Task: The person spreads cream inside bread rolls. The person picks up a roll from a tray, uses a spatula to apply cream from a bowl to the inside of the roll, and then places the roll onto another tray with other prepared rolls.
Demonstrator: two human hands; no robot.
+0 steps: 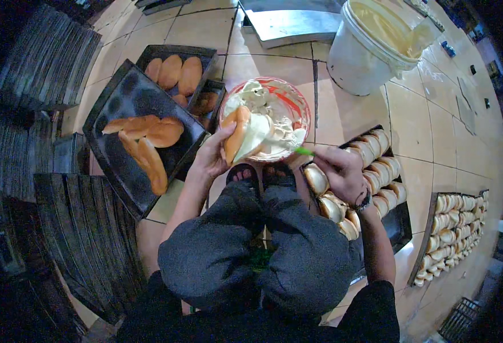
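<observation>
My left hand [213,150] grips a split bread roll [236,130] coated inside with pale cream, held over the left part of a red-rimmed bowl [303,108] that contains more cream [257,94]. My right hand [338,170] is closed on a green-handled spreading tool [303,151] at the bowl's lower right; the tool's tip is not clearly visible in the cream. Beside my left hand lies a black tray [108,166] of plain rolls [160,134]. Below my right hand is a tray [399,226] with rows of cream-filled rolls [384,171].
A second tray [200,54] holds more rolls behind the first. A white bucket [351,66] of cream and a metal slab [285,23] are beyond the bowl. Stacked dark pans [51,57] line the left. Another tray of filled rolls [454,234] sits far right on the tiled floor [417,137].
</observation>
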